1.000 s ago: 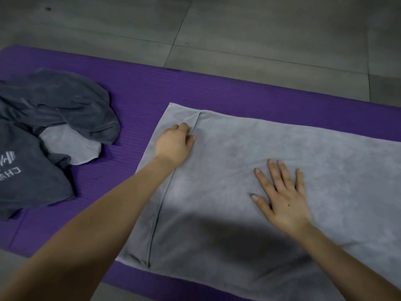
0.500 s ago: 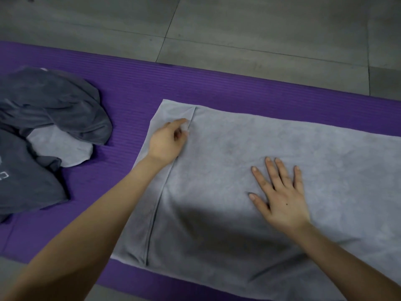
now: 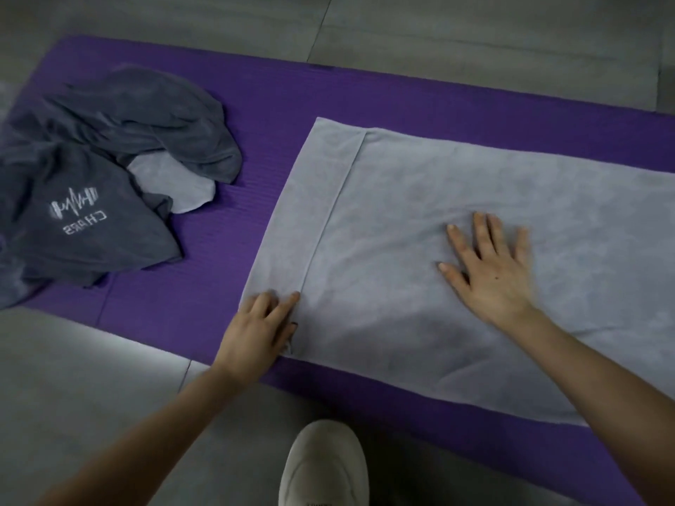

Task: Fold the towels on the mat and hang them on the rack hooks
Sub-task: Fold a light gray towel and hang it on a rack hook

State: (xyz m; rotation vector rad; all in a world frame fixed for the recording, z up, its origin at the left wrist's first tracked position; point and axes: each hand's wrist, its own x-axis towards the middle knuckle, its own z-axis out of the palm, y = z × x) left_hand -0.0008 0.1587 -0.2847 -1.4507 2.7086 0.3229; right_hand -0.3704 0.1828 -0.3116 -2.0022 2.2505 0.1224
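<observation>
**Q:** Which step is in hand?
**A:** Folding. The towel lies flat across the right part of the mat. The left hand presses the narrow fold by the mat's near edge, fingers straight and together. The right hand lies flat mid-towel, fingers apart.
**Q:** Next move?
**A:** Likely a wider fold, with edges aligned.

Light grey towel lies spread flat over the right half of the purple mat, with a straight layer edge running just inside the towel's left side. Left hand at the mat's near edge, fingers extended onto the towel's near-left corner by that line. Right hand flat on the towel, fingers spread, mid-mat. Crumpled dark grey towels with a white logo heaped on the mat's left end. White sneaker on the grey tiled floor, just off the mat's near edge.
</observation>
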